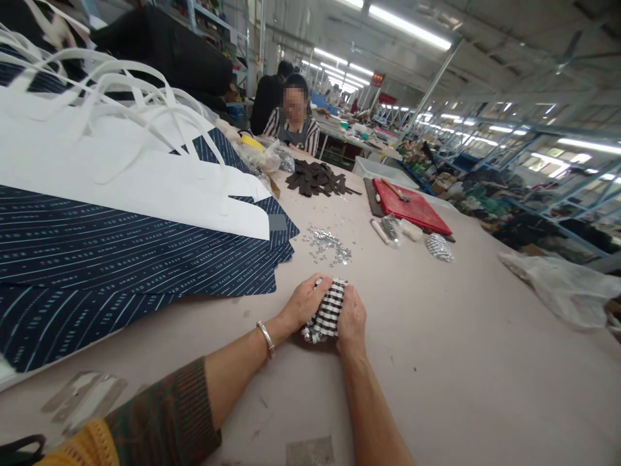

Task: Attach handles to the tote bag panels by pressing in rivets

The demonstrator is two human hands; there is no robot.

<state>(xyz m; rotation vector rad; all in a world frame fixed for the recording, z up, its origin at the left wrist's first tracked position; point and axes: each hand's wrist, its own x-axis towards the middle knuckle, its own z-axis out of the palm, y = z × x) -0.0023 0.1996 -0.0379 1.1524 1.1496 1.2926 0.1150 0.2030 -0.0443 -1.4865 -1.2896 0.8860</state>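
Note:
Both my hands meet at the middle of a wide beige table (436, 362). My left hand (303, 303) and my right hand (352, 319) are closed on the two sides of a small stack of black pieces with shiny metal ends (328, 317), which rests on the table. My left wrist wears a silver bangle (266, 338). A scatter of small silver metal parts (330, 244) lies just beyond the stack.
Dark blue striped paper bags (121, 252) with white handles (121, 103) are piled at left. Farther off lie a heap of dark strips (317, 178), a red mat (412, 207) and a clear plastic bag (563, 285). A person in a striped top (295, 126) sits at the far end.

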